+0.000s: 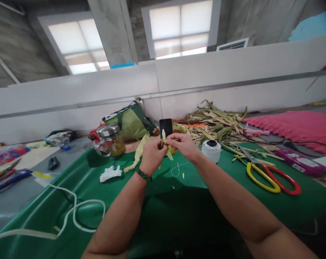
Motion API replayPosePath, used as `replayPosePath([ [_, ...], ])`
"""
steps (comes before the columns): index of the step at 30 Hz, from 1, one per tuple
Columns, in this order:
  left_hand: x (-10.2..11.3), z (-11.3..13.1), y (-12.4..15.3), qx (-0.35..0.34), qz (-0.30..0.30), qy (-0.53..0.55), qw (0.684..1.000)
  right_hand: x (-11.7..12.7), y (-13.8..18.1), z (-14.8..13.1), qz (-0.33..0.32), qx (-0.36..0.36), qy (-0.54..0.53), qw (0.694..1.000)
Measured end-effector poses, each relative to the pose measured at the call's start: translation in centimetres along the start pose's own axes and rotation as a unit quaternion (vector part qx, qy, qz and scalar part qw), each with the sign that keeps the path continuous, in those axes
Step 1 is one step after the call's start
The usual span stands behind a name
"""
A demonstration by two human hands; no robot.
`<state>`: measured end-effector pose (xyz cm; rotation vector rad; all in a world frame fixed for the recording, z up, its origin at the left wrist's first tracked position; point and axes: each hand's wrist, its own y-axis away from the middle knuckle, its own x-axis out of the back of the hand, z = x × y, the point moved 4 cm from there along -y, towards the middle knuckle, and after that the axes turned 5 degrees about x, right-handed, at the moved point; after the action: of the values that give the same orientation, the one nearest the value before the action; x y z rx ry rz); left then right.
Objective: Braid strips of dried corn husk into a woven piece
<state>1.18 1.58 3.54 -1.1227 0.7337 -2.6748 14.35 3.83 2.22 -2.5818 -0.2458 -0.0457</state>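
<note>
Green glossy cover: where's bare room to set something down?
Bare: the shadowed green cover between the forearms, nearer than the small pale scraps; also left, between the crumpled white tissue and looped white cord. Crowded: back right, by the dried tan-green husk heap.

A husk (138,154) is lying right of a jar (116,145) near the surface's (120,190) far left corner, scissors (258,163) toward its right edge.
</note>
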Motion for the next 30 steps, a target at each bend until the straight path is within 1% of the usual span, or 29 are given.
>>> replayPosePath([
  [3,0.1,-0.1,-0.1,0.010,0.004,0.086,0.996,-0.1,0.2,-0.7,0.024,0.085,0.058,0.994],
  [5,0.0,-0.1,-0.1,0.032,-0.013,0.135,0.990,-0.2,0.3,-1.1,0.042,0.129,0.090,0.987],
  [8,-0.3,0.0,-0.1,0.051,-0.029,0.191,0.980,-0.1,0.6,-1.5,0.075,0.175,0.132,0.973],
  [10,-0.2,0.2,0.0,0.042,-0.011,0.186,0.982,0.1,0.6,-1.7,0.096,0.192,0.151,0.965],
  [12,-0.2,0.3,0.0,0.037,0.006,0.164,0.986,0.1,0.6,-1.6,0.101,0.191,0.154,0.964],
  [14,-0.3,0.1,-0.1,0.049,-0.007,0.165,0.985,0.1,0.5,-1.5,0.093,0.174,0.140,0.970],
  [17,-0.5,-0.1,-0.3,0.068,-0.046,0.207,0.975,0.1,0.4,-1.5,0.060,0.153,0.114,0.980],
  [20,-0.2,-0.2,-0.4,0.062,-0.040,0.217,0.973,0.3,0.3,-1.8,0.021,0.156,0.124,0.980],
  [22,0.0,-0.1,-0.3,0.051,-0.028,0.183,0.981,0.5,0.2,-1.9,-0.002,0.170,0.152,0.974],
  [24,0.2,0.1,-0.2,0.031,-0.012,0.119,0.992,0.7,0.2,-1.9,-0.022,0.185,0.186,0.965],
  [26,0.3,0.2,-0.1,0.013,0.008,0.059,0.998,0.7,0.1,-1.8,-0.038,0.190,0.206,0.959],
  [27,0.3,0.2,-0.2,0.010,0.013,0.045,0.999,0.6,0.1,-1.7,-0.042,0.188,0.208,0.959],
  [28,0.3,0.1,-0.2,0.015,0.009,0.051,0.999,0.6,0.1,-1.6,-0.042,0.181,0.204,0.961],
  [30,0.1,-0.1,-0.3,0.041,-0.023,0.107,0.993,0.5,0.2,-1.3,-0.026,0.154,0.175,0.972],
])
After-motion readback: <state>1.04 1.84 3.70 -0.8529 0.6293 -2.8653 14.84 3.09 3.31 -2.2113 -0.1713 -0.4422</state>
